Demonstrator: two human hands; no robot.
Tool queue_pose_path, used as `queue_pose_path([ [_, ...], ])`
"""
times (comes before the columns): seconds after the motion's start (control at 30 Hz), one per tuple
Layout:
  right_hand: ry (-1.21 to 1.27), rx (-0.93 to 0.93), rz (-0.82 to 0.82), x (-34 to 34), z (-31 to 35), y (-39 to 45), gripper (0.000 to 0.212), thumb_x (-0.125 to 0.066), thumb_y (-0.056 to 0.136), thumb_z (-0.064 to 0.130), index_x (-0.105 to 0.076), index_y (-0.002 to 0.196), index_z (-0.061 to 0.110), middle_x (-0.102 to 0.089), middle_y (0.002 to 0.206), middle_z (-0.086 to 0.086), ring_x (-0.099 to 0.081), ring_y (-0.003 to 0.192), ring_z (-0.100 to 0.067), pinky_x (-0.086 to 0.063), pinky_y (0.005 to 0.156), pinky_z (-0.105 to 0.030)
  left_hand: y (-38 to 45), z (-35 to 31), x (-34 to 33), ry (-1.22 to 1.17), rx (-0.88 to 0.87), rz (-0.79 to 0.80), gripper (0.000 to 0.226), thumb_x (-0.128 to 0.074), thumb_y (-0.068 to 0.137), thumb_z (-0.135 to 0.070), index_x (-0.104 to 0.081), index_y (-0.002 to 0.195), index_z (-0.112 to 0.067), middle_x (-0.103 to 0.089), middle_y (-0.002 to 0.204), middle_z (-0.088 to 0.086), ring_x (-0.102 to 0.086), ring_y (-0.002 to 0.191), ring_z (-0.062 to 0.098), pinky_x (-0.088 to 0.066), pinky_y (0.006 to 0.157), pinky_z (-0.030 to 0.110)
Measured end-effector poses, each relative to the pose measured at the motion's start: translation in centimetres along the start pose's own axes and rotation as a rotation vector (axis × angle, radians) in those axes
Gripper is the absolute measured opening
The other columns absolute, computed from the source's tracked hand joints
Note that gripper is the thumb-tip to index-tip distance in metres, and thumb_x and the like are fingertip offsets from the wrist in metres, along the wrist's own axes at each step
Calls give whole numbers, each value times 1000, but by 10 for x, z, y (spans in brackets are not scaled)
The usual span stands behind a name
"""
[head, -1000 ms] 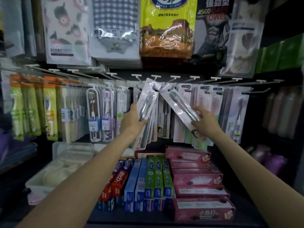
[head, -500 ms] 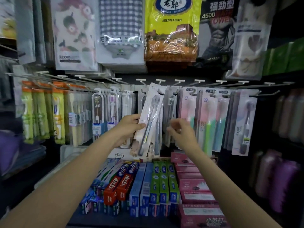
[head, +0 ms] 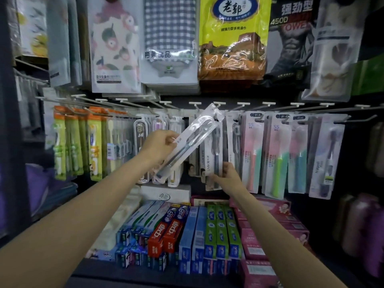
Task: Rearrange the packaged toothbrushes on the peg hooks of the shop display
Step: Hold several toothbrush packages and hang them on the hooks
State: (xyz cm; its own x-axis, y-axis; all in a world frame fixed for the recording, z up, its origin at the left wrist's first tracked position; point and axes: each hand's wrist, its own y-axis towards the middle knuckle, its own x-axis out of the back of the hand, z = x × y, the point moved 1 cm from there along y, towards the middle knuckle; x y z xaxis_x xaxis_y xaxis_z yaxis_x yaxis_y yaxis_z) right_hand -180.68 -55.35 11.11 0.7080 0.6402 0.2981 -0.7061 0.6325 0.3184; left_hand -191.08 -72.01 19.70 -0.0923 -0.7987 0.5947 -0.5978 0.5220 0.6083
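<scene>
- Left hand (head: 160, 145), reaching up from the lower left, grips a clear toothbrush blister pack (head: 192, 140) near its middle, fingers curled round its left edge and thumb on the front.
- That pack is off the hooks and tilted, top corner up to the right near the white-tipped peg hooks (head: 218, 103), bottom end down to the left in front of the clear-cased toothbrushes (head: 145, 146).
- Far left on the same rail hang green-and-orange carded toothbrushes (head: 72, 142), then a row of pale packs (head: 116, 142), all blurred.
- Behind and just right of the tilted pack hang upright packs of dark-handled toothbrushes (head: 215, 154), printed faces on their lower cards.
- Right hand (head: 227, 175) comes up from the lower right and pinches the lower edge of the front hanging dark-handled pack, thumb on the front and fingers behind it.
- Right of that hand hang pink-carded toothbrushes (head: 274, 154) with coral, green and teal handles, then a lilac carded pack (head: 325, 159) at the end of the row.
- Above the rail hang bagged cloths, among them a yellow-green bag (head: 234, 38).
- Below, on the shelf (head: 124, 275), toothpaste cartons stand in rows: blue-and-red boxes (head: 164, 231) at left, green boxes (head: 221, 231) in the middle, pink boxes (head: 270, 225) at right.
</scene>
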Motion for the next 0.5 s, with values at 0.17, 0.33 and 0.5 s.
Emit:
queue_pose_path([
  [0.17, -56, 1, -83, -8, 6, 9, 80, -69, 81, 14, -20, 144, 6, -43, 140, -10, -42, 128, -26, -33, 107, -37, -5, -1, -4, 15, -28, 27, 28, -57, 90, -7, -63, 116, -15, -62, 99, 2, -53, 90, 12, -44, 86, 25],
  [0.33, 48, -62, -24, -23, 6, 10, 67, -67, 84, 18, -29, 137, 7, -51, 130, -11, -49, 121, -27, -40, 104, -45, -5, 2, -9, -14, -23, 17, 29, -55, 91, -7, -61, 118, -14, -58, 97, 0, -53, 90, 13, -44, 88, 27],
  [0.5, 216, 63, -63, -59, 11, -8, 34, -59, 88, 5, -39, 113, 16, -56, 116, -8, -56, 107, -20, -49, 92, -32, 1, 12, -22, -6, -41, 33, 23, -56, 90, -8, -61, 112, -11, -60, 100, -1, -55, 92, 12, -41, 82, 23],
])
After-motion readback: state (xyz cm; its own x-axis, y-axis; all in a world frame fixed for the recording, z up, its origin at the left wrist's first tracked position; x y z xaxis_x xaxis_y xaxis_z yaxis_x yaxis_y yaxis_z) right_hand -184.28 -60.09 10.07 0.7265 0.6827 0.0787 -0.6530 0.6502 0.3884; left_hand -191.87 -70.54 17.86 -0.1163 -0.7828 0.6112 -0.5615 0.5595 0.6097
